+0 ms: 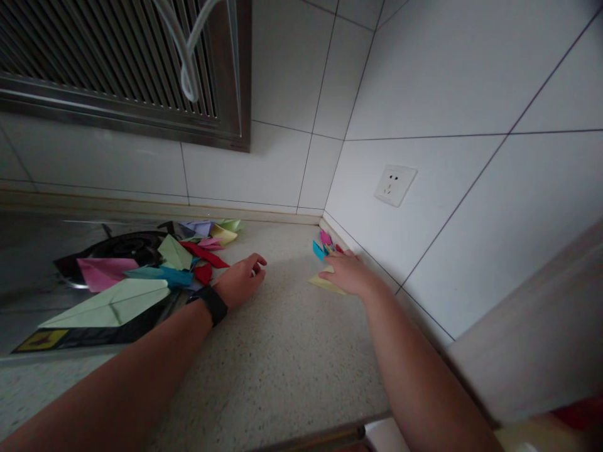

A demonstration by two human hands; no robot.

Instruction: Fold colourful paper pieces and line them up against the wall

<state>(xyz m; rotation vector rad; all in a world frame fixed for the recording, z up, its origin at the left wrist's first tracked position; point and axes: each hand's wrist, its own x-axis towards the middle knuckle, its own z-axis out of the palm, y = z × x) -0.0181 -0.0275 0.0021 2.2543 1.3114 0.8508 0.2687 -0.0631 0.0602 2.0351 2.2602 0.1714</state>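
My right hand (349, 271) rests in the counter's corner with fingers spread and turned down. Beneath its thumb and palm lies a pale yellow folded paper (325, 284). Around its fingertips are a blue folded paper (319, 250) and a pink one (325, 238), partly covered. My left hand (241, 279) hovers over or rests on the counter, fingers loosely bent and apart, nothing visible in it. Close to it on the left are a red folded paper (205, 253), a blue one (164, 275), a pink one (107, 272) and a large pale green paper plane (113, 304).
A gas stove (134, 246) sits under the paper pile at left. The speckled counter (282, 351) meets tiled walls. Above hangs a range hood (127, 69) with a looped white cable (188, 69). A socket (396, 185) is on the right wall.
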